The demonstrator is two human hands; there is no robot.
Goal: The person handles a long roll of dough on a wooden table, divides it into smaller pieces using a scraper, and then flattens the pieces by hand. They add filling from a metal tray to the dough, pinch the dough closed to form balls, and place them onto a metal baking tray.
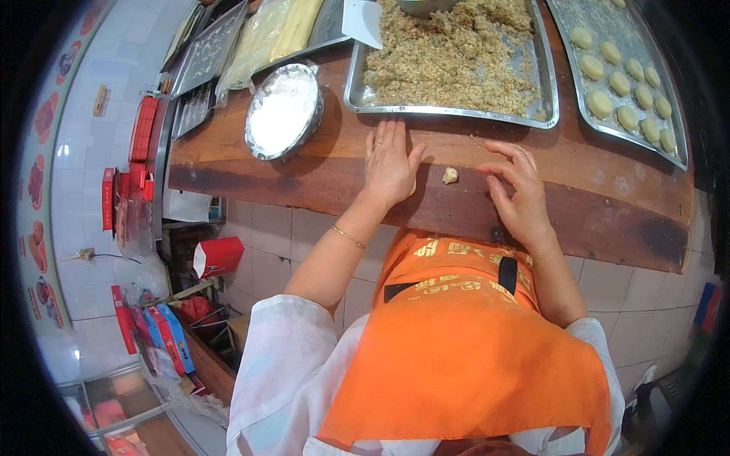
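Left hand (389,163) flat on worktop (608,205), palm down, fingers (384,137) together and straight, tips at near rim of filling tray (544,106); holding nothing. Right hand (518,194) resting near front edge, fingers (506,156) slightly apart and curled, tips down on wood; nothing gripped.

Dough lump (450,175) lying loose on worktop between the hands, closer to left thumb, touching neither as far as visible. Position near front edge, roughly mid-length of board. Likely set there for easy reach of both palms, clear of trays.

Lump small, irregular, roughly round: no clear long axis, no discernible pointing direction at this size.

Filling tray along far edge, straight ahead, heaped with crumbly tan mix; white scraper (363,21) at its far left corner. Tray of balls (620,76) toward far right corner, pale rounds in rows, probably staged beside working hand. Flour bowl (283,112) left of filling tray, within left-hand reach, plausibly for dusting.
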